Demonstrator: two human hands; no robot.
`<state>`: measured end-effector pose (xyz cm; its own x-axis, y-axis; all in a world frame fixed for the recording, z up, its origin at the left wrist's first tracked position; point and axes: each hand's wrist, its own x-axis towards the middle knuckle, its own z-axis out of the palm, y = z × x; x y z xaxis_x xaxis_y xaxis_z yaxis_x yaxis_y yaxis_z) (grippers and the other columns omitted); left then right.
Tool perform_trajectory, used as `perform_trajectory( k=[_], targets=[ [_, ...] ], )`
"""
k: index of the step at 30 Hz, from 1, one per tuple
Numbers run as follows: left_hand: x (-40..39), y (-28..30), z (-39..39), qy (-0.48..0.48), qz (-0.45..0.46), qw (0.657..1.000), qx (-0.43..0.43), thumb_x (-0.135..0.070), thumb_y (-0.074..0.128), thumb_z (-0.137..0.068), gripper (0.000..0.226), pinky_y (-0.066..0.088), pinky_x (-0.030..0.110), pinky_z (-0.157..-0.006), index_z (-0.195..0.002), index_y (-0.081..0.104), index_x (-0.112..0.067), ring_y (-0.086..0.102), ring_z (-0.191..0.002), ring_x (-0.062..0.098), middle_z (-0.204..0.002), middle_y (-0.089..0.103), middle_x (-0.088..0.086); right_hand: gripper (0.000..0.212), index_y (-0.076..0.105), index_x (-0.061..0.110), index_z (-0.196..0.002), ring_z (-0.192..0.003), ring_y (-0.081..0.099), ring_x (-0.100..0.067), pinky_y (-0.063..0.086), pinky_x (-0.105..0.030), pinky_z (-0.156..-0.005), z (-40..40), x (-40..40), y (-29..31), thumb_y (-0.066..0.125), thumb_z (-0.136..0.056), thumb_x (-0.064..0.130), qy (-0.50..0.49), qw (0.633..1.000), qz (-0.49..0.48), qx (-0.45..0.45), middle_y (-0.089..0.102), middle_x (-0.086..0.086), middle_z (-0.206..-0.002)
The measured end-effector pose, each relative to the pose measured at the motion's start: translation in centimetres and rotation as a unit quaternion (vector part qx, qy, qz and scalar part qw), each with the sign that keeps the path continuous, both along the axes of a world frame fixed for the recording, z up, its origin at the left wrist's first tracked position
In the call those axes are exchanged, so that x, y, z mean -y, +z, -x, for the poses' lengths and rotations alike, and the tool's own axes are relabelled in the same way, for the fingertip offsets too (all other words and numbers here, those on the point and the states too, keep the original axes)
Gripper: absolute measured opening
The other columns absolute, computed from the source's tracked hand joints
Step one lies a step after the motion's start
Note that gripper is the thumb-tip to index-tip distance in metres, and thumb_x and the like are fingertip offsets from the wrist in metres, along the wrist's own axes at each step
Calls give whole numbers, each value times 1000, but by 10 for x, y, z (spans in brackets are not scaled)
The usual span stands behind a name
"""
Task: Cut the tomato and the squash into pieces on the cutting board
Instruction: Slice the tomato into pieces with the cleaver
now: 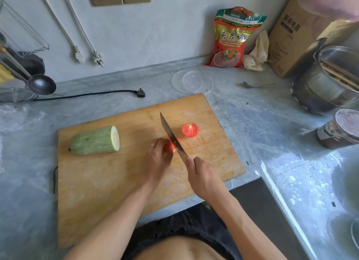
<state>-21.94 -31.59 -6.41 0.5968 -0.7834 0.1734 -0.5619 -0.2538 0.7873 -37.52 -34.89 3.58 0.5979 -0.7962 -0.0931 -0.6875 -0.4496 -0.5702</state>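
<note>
Red tomato is halved — one half [190, 130] at 2 o'clock of the board [120, 182], the other [168, 146] pinched by left hand [158, 158] under the knife [172, 135] gripped in right hand [202, 175] — squash [95, 140] at 9 o'clock uncut

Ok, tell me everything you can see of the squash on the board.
The squash is a pale green, faintly speckled piece with one rounded end and one flat cut end showing whitish flesh with a yellowish core. It lies on its side on the left part of the wooden cutting board, cut face toward the right. It is not yet sliced. Neither hand touches it.
</note>
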Motion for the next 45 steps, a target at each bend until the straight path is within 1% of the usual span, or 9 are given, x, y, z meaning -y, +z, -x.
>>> perform_trajectory(
  k=[4,10,13,23,26,34,38,42,45],
  targets=[
    [0,5,2,-4,0,1000,-24,-9,68,-83,17,46,18,-70,-92,68,-23,61,-86,5,-98,65,-14,62,68,5,-86,-42,9,-9,6,-20,-39,-14,8,-3,9,-104,10,43,997,-69,7,36,2,-54],
    [2,6,4,13,-19,999,-23,-10,70,-84,16,39,9,-69,-97,69,-19,60,-88,9,-102,65,-10,44,56,11,-93,-47,28,-12,18,-22,-44,-14,7,-1,21,-105,35,-29,998,-37,-36,41,-1,-64],
    [2,5,2,1,-12,1000,-22,-9,70,-85,15,41,9,-71,-97,69,-17,62,-88,9,-101,66,-9,32,51,7,-90,-48,-1,-6,2,-18,-43,-6,3,7,24,-103,17,-26,998,-45,-37,26,2,-61],
    [1,8,1,-6,-2,999,-34,-11,68,-86,13,46,18,-72,-95,68,-20,62,-88,8,-100,66,-12,49,47,13,-98,-73,52,-25,40,-32,-64,-14,10,4,17,-101,51,-39,985,-145,-86,53,-5,-81],
    [2,11,2,0,-17,1000,-22,-9,69,-84,12,40,11,-68,-93,67,-17,59,-85,9,-96,66,-8,52,55,8,-104,-56,45,-15,32,-17,-47,-16,11,1,18,-103,45,-17,989,-128,-70,48,2,-70],
    [10,19,-8,17,-59,998,-21,-8,78,-75,30,40,16,-74,-103,68,-10,65,-89,23,-98,70,6,51,55,0,-89,-68,55,-33,45,-45,-65,-12,20,17,28,-104,40,-62,987,-139,47,60,-15,-74],
    [20,44,-22,62,-89,976,-188,-24,80,-80,20,44,9,-62,-92,65,-18,65,-74,7,-81,70,-8,48,54,-3,-88,-69,55,-38,41,-42,-60,-4,26,21,28,-106,34,-94,981,-153,70,61,-23,-79],
    [27,57,-48,82,-145,871,-463,-23,69,-90,17,50,28,-54,-85,68,-6,61,-58,22,-73,69,13,56,54,-3,-85,-56,48,-24,41,-42,-54,0,27,17,29,-104,43,-117,975,-170,76,60,-25,-72],
    [29,54,-54,73,-199,873,-439,-29,65,-95,30,53,27,-46,-90,68,1,61,-48,21,-68,67,19,55,54,-2,-83,-57,50,-28,43,-43,-56,-1,23,16,29,-103,43,-104,977,-169,74,60,-22,-70]
  ],
)
